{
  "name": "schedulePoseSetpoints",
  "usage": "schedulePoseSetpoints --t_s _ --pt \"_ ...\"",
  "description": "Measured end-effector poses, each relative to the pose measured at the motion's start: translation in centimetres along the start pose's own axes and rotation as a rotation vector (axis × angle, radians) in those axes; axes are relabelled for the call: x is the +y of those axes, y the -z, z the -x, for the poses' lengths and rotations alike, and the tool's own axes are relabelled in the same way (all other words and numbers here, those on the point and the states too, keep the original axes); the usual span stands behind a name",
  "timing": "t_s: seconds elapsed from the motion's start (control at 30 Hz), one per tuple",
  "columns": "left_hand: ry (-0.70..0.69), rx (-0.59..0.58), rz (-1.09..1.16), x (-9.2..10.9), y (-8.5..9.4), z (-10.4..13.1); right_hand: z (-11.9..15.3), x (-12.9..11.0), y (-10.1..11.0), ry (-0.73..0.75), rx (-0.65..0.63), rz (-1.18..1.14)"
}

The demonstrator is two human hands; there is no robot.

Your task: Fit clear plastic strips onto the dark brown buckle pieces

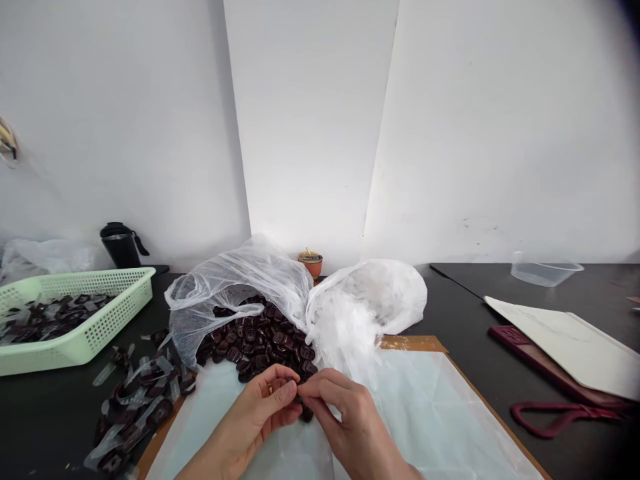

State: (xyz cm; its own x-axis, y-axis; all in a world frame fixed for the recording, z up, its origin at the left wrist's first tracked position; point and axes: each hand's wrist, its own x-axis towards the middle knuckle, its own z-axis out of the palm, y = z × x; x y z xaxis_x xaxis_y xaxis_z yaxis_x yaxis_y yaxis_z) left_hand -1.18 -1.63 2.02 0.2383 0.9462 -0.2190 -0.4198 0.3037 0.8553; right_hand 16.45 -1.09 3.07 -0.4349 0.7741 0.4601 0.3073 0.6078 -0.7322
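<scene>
My left hand (265,410) and my right hand (345,413) meet at the fingertips, low in the middle. The left thumb and fingers pinch a small dark piece, mostly hidden by them. My right thumb and index finger close against the same spot; anything between them is too small to make out. Just beyond lies a heap of glossy dark brown plastic pieces (273,340), spilling from a clear plastic bag (240,267). Right of it, a white bag (400,293) spills translucent plastic strips (350,333). Under my hands is a pale sheet (420,407).
At left are dark pieces joined with clear strips (135,400), a green basket (115,317) of similar pieces and a black tumbler (120,247). A small brown pot (311,265) stands behind. Scissors (550,417), a notebook (565,340) and a clear tub (545,272) are at right.
</scene>
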Motion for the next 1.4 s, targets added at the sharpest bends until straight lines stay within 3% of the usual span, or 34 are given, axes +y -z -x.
schedulePoseSetpoints --t_s 0.3,0.7,1.1,1.3,1.4 --pt "0.027 0.014 0.0 -0.15 -0.13 0.07 -0.05 0.38 -0.32 -0.078 0.046 0.028" --pt "0.015 0.053 -0.112 -0.01 -0.52 0.13 -0.11 0.1 -0.44 -0.069 0.025 0.141" --pt "0.047 0.081 -0.161 -0.25 -0.21 0.02 -0.29 0.72 -0.26 -0.135 -0.019 -0.051" --pt "0.032 0.11 -0.182 -0.5 0.02 -0.23 -0.41 0.6 -0.14 -0.248 -0.08 -0.272" --pt "0.012 0.098 -0.189 -0.48 -0.04 -0.12 -0.51 0.73 -0.45 -0.285 -0.042 -0.313"
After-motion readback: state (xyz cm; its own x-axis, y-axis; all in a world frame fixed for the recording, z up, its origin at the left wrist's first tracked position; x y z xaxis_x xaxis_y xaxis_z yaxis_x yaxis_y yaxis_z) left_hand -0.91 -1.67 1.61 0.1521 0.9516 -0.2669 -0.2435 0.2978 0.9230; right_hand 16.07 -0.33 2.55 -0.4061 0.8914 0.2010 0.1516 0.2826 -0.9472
